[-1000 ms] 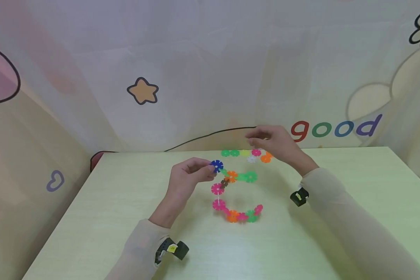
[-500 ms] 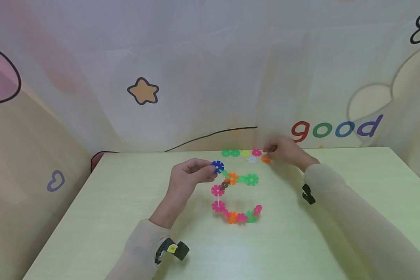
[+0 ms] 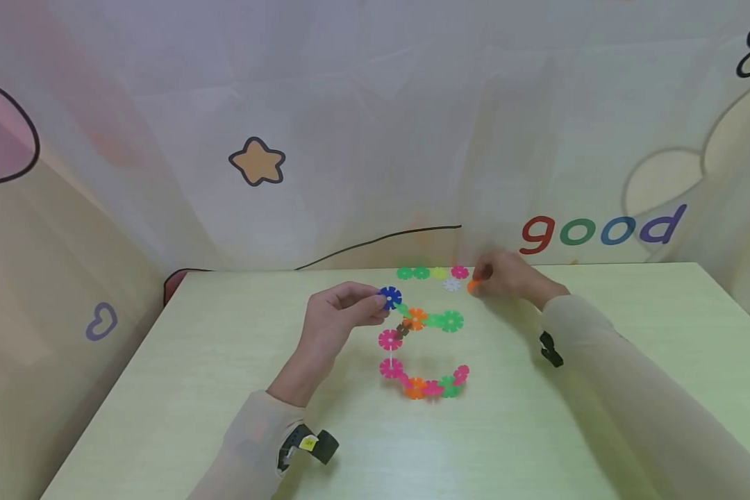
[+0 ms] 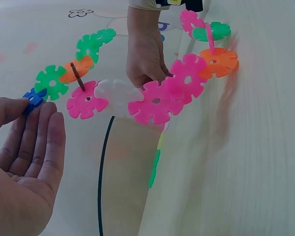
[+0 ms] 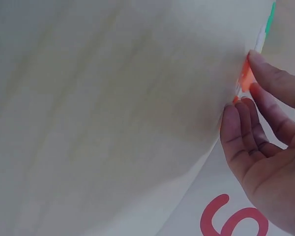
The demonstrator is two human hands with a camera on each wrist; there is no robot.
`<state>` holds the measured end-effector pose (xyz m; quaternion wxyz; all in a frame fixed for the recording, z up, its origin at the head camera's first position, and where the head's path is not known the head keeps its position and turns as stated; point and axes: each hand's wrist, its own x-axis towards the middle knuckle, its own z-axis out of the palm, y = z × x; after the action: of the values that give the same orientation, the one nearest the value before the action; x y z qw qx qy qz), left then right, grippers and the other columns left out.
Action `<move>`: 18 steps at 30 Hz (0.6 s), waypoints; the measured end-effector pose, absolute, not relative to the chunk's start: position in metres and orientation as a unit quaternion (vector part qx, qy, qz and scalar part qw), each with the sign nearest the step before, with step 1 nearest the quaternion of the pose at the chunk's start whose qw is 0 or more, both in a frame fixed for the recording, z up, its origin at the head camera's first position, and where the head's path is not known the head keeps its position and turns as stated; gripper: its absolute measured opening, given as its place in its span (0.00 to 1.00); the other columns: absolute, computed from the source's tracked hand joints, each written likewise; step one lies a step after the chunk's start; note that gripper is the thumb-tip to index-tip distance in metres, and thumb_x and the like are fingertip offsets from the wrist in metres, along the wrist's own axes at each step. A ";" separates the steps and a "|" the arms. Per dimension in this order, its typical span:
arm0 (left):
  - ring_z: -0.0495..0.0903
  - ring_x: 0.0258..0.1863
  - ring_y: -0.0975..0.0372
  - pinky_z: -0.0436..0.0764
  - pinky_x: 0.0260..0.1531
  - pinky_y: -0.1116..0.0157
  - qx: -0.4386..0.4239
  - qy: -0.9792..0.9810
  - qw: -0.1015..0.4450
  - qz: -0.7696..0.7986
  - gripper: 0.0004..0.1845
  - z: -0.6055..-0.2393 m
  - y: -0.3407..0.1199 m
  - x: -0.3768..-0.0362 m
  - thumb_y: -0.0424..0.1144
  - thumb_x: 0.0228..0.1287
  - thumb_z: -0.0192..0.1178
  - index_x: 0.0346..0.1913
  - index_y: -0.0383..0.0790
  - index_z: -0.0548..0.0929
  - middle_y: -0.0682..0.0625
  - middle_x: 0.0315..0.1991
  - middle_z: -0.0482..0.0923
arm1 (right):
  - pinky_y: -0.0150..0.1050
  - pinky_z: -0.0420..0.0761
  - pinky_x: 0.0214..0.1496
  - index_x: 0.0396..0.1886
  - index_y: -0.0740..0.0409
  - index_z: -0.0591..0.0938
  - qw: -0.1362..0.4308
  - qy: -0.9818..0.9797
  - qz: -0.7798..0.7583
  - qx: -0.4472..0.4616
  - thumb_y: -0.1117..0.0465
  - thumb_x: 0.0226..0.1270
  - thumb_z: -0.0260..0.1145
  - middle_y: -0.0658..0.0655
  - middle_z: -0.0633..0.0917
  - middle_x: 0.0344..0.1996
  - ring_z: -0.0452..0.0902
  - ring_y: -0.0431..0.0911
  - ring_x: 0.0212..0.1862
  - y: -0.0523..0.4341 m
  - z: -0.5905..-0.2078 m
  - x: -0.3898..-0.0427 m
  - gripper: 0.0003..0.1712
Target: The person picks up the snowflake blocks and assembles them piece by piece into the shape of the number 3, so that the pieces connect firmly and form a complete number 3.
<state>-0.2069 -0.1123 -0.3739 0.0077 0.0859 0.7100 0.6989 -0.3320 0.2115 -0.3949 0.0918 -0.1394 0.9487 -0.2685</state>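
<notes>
Between thumb and fingertips, my left hand (image 3: 340, 309) pinches a blue plastic snowflake disc (image 3: 389, 298) at the upper end of a chain. Green, orange, brown, pink and white slotted discs join into this curved chain, and a pink disc (image 4: 156, 102) shows large in the left wrist view. From the blue end the chain bends down and round to a pink disc (image 3: 462, 375). At the back of the table my right hand (image 3: 506, 276) pinches an orange snowflake disc (image 5: 247, 74) between thumb and finger. More orange shows under the other fingertips in the right wrist view.
Loose discs lie along the table's back edge: two green ones (image 3: 412, 273), a yellow disc (image 3: 439, 273), a pink disc (image 3: 459, 272) and a white disc (image 3: 452, 285). Right behind the table (image 3: 225, 368) hangs a printed cloth (image 3: 362, 139).
My right hand has come down and slightly right from above the loose discs and now pinches an orange one. The left hand stays on the blue disc, the chain almost still.
</notes>
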 end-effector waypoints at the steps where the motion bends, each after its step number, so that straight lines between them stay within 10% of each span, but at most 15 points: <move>1: 0.92 0.43 0.53 0.87 0.54 0.59 0.086 0.710 0.007 0.699 0.09 -0.374 -0.112 -0.207 0.36 0.74 0.69 0.50 0.33 0.89 0.43 0.43 0.90 | 0.51 0.84 0.51 0.47 0.66 0.83 0.091 0.948 -0.271 -0.138 0.64 0.68 0.76 0.62 0.82 0.43 0.75 0.59 0.49 0.211 -0.394 -0.331 0.14; 12: 0.90 0.45 0.41 0.87 0.54 0.59 0.090 0.697 0.020 0.711 0.09 -0.373 -0.111 -0.206 0.36 0.74 0.69 0.49 0.33 0.89 0.42 0.41 0.91 | 0.50 0.89 0.51 0.49 0.63 0.85 0.054 0.889 -0.407 -0.205 0.68 0.74 0.71 0.59 0.87 0.41 0.85 0.57 0.42 0.196 -0.374 -0.311 0.07; 18: 0.92 0.39 0.51 0.88 0.53 0.58 0.092 0.691 0.025 0.717 0.09 -0.373 -0.111 -0.206 0.35 0.73 0.69 0.49 0.32 0.89 0.41 0.41 0.91 | 0.46 0.87 0.52 0.49 0.58 0.88 0.033 0.853 -0.457 -0.248 0.61 0.74 0.73 0.56 0.89 0.40 0.87 0.52 0.43 0.171 -0.342 -0.288 0.08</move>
<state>-0.2057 -0.1108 -0.3727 0.0246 0.0916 0.6908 0.7168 -0.2879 0.1706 -0.3425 0.0331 -0.2484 0.8532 -0.4574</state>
